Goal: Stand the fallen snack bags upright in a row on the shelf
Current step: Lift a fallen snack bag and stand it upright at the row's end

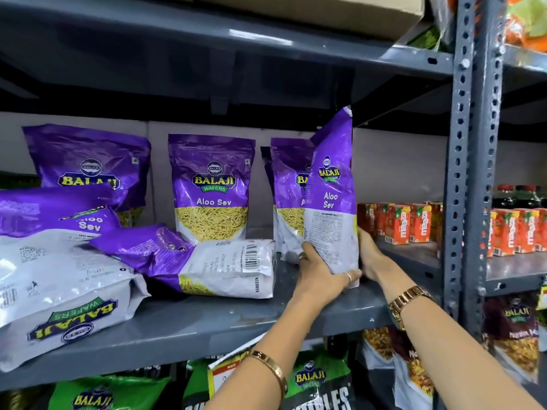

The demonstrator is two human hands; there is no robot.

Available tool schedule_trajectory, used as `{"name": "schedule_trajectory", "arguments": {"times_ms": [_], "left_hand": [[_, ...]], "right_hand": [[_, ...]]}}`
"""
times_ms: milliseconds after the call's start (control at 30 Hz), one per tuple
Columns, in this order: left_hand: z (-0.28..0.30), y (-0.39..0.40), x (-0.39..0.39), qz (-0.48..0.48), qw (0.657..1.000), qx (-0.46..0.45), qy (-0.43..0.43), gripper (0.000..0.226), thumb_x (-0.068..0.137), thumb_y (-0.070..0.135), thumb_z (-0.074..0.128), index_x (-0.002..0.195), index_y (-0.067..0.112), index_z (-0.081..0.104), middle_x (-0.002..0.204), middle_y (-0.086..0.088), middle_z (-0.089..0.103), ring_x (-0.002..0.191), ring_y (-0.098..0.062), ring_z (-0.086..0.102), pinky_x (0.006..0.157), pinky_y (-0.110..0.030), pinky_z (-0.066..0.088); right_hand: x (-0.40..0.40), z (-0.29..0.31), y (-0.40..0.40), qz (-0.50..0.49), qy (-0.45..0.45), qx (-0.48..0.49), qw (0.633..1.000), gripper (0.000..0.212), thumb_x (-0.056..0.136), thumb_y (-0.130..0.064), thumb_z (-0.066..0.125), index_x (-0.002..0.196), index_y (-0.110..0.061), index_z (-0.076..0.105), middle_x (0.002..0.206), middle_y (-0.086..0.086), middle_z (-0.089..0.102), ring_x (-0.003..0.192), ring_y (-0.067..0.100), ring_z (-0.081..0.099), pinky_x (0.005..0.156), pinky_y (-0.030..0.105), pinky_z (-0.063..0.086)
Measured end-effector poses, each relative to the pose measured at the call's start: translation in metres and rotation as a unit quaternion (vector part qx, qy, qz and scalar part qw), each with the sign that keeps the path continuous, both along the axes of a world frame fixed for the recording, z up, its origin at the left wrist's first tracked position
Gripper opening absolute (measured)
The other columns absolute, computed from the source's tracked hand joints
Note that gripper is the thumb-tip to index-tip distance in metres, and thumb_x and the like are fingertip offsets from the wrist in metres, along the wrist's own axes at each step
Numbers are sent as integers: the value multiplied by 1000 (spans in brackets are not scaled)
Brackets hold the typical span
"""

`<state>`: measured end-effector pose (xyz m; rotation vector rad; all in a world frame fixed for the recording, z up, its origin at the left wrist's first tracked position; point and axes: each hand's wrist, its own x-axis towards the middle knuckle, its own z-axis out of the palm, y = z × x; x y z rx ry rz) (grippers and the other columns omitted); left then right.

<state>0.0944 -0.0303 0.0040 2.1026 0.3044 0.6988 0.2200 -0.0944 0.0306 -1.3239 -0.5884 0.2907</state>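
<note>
A purple Aloo Sev bag (333, 199) stands upright and side-on at the right of the grey shelf (207, 318). My left hand (322, 276) grips its lower left side and my right hand (370, 255) presses its lower right side. Behind it another purple bag (288, 184) stands upright, with two more upright bags (211, 187) (88, 161) along the back. One fallen bag (219, 267) lies flat in the middle. At the left, two fallen bags (59, 291) (50, 211) lie stacked near the front edge.
Orange juice cartons (399, 223) stand right of the held bag, close to my right hand. A perforated grey upright post (470, 173) bounds the shelf on the right. A cardboard box (325, 10) sits on the shelf above. Green snack bags (313, 380) fill the shelf below.
</note>
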Motion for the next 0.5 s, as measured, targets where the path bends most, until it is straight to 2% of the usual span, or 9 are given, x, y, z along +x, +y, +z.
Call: {"name": "schedule_trajectory", "arguments": {"times_ms": [67,133,200,267,333,400,433,500], "left_hand": [[1,7,2,-2,1000,-22,-8,81,67,33,73,129,13,25,130,-14,45,117,-30,47,93,-34,44],[2,11,3,-3,999,-46,-23,71,69,24,72,130,17,35,129,-10,50,114,-26,50,85,-24,40],[2,12,3,3,998,-59,-32,65,71,20,71,129,18,42,127,-9,52,110,-23,51,81,-21,37],[1,13,3,14,997,-67,-31,58,74,17,68,127,15,44,126,-10,53,109,-23,52,81,-21,38],[2,14,4,32,997,-67,-23,46,80,11,59,123,9,45,127,-14,53,111,-28,53,85,-26,44],[3,16,4,65,996,-57,-6,36,86,8,50,121,2,45,128,-19,52,114,-32,52,92,-33,45],[5,16,5,84,995,-50,6,33,89,8,46,121,0,45,129,-21,50,116,-34,51,94,-37,45],[8,18,9,119,991,-47,29,32,93,6,40,123,-2,45,132,-22,48,120,-36,49,99,-41,43]], "right_hand": [[2,-1,1,-14,1,12,1000,48,91,-51,34,83,-20,71,95,8,70,93,25,65,84,32,52],[4,-1,-1,-15,-18,11,1000,48,90,-55,31,92,-23,67,109,8,65,101,24,60,95,36,44],[3,-2,-3,-18,-24,10,1000,49,90,-58,29,98,-25,65,115,7,62,102,21,59,96,36,41],[3,-4,-4,-22,-15,14,1000,54,89,-58,29,113,-22,61,121,7,60,106,21,57,95,35,41],[5,-5,-6,-27,-7,31,999,57,91,-56,28,125,-17,53,127,7,57,111,22,55,93,33,43],[5,-5,-8,-33,1,53,998,57,92,-52,28,127,-13,50,130,11,56,112,24,55,95,34,42],[6,-5,-9,-36,4,54,998,55,93,-51,29,126,-13,51,126,10,57,107,23,57,93,32,43],[8,-6,-11,-50,11,43,998,47,92,-50,33,114,-15,56,109,4,63,88,15,62,74,24,49]]}}
